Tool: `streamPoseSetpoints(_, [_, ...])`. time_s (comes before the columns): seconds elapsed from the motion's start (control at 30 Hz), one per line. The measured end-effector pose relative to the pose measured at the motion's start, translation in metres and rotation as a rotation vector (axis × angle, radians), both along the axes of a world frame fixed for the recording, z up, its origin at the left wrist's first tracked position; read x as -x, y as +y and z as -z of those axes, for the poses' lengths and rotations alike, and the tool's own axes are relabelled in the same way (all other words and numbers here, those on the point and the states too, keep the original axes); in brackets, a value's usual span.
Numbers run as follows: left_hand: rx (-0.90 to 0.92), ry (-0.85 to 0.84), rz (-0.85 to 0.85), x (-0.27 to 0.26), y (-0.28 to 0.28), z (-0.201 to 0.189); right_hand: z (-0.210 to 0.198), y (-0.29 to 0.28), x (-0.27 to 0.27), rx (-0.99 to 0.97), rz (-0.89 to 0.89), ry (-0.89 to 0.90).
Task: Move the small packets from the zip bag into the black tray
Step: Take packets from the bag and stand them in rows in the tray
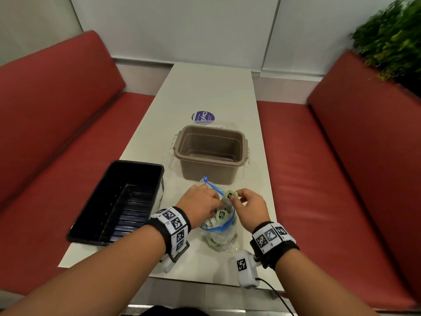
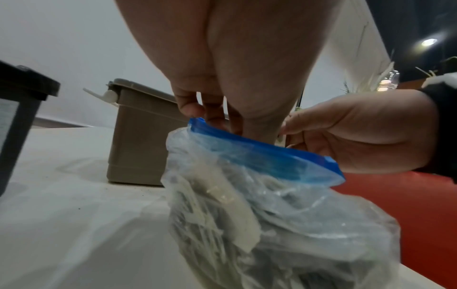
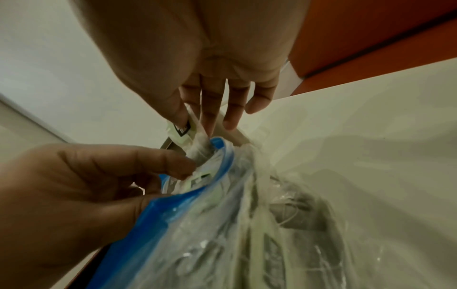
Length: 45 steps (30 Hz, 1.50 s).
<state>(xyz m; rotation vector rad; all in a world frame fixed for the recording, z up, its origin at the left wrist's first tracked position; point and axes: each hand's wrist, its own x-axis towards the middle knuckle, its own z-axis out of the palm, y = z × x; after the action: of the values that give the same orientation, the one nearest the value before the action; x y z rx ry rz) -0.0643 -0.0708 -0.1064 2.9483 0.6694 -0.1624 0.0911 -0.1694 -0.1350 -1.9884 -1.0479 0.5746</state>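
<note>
A clear zip bag (image 1: 219,234) with a blue rim stands on the white table (image 1: 205,92), full of small pale green packets. My left hand (image 1: 201,200) reaches into the bag's mouth, fingers curled on a packet (image 1: 221,215) just inside the rim (image 3: 197,179). My right hand (image 1: 247,202) pinches another packet (image 1: 230,195) between thumb and fingers above the far rim; the right wrist view shows that packet (image 3: 181,133) at the thumb tip. The black tray (image 1: 118,201) lies left of the bag with nothing visible in it. Most packets show only dimly through the bag (image 2: 272,224).
An open brown tub (image 1: 209,151) with white handles stands just behind the bag. A round blue and white label (image 1: 203,116) lies beyond the tub. Red bench seats (image 1: 319,179) flank the narrow table, and a green plant (image 1: 391,42) stands at the far right.
</note>
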Motion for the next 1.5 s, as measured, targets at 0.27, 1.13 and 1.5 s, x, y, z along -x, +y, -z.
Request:
streamPoseSetpoints(0.27, [0.149,-0.243,-0.120,0.008,0.007,-0.002,-0.014,-0.008,0.009,-0.049,0.202,0.150])
streamPoseSetpoints(1.13, [0.418,-0.688,-0.433,0.118,0.084,-0.055,-0.074,0.097,0.119,-0.153,-0.167,0.081])
streamPoseSetpoints(1.5, [0.333,-0.268,-0.753,0.137,0.138,-0.027,-0.047,0.127,0.138,0.079,-0.140,-0.045])
